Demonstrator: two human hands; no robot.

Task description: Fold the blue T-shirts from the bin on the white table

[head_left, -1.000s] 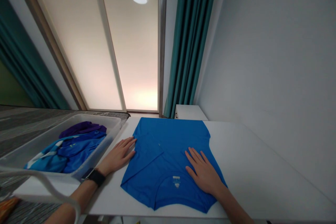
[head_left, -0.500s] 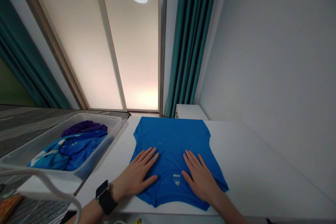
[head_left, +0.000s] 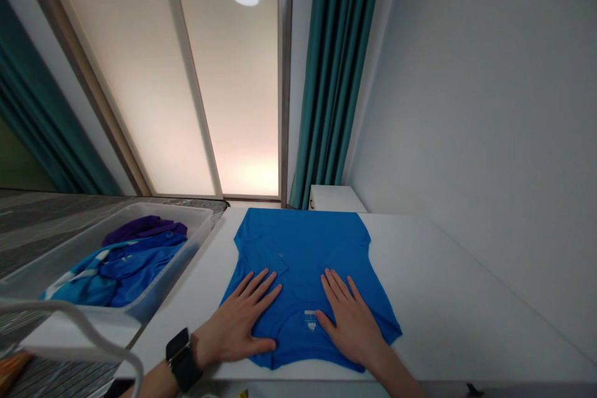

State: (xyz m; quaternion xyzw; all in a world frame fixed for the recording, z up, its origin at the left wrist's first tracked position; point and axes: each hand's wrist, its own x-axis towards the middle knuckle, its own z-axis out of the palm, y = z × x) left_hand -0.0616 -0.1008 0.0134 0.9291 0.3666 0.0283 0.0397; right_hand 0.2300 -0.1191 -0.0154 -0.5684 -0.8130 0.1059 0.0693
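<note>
Shifted inward since a second ago: left hand (head_left: 237, 326). Far left, crumpled blue and purple garments (head_left: 137, 264) in translucent rectangular plastic bin (head_left: 198, 227). Then, on white tabletop (head_left: 443, 292), flat blue fabric shirt (head_left: 305, 239) beneath spread left hand and, farther right, open right hand (head_left: 351, 320).

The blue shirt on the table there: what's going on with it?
Someone has both bare hands resting palm down on the blue shirt, which lies on a white table. The left hand is on one side of it, the right hand on the other, close to the neck label. Off to the left, a plastic bin holds more clothes.
</note>
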